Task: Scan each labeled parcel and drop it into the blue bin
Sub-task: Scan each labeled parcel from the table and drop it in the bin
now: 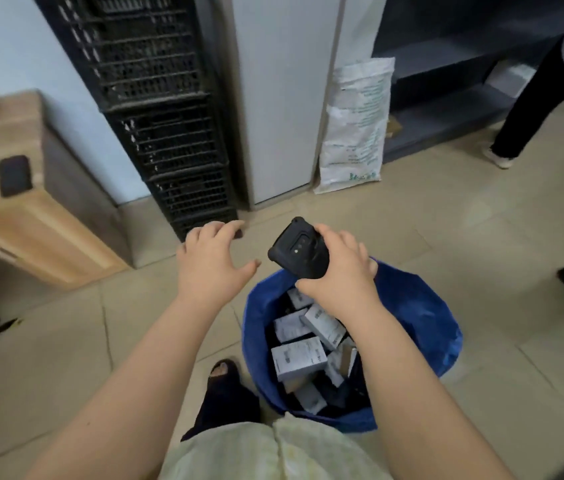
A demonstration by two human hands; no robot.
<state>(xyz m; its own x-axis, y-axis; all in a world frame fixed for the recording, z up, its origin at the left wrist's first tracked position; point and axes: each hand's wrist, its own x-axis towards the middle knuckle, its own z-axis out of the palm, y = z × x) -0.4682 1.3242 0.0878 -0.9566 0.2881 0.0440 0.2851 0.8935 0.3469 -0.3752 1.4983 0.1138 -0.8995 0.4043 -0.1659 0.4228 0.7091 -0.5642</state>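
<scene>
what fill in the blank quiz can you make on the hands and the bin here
1. The right hand grips a black ____ above the bin.
2. The left hand, fingers spread, holds ____.
3. The white labeled parcels lie inside a bin coloured ____.
Missing words: scanner; nothing; blue.

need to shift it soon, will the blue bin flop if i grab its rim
The blue bin probably flops: its wall looks creased and soft. Likely heavy, since boxed parcels pile inside it.
</scene>
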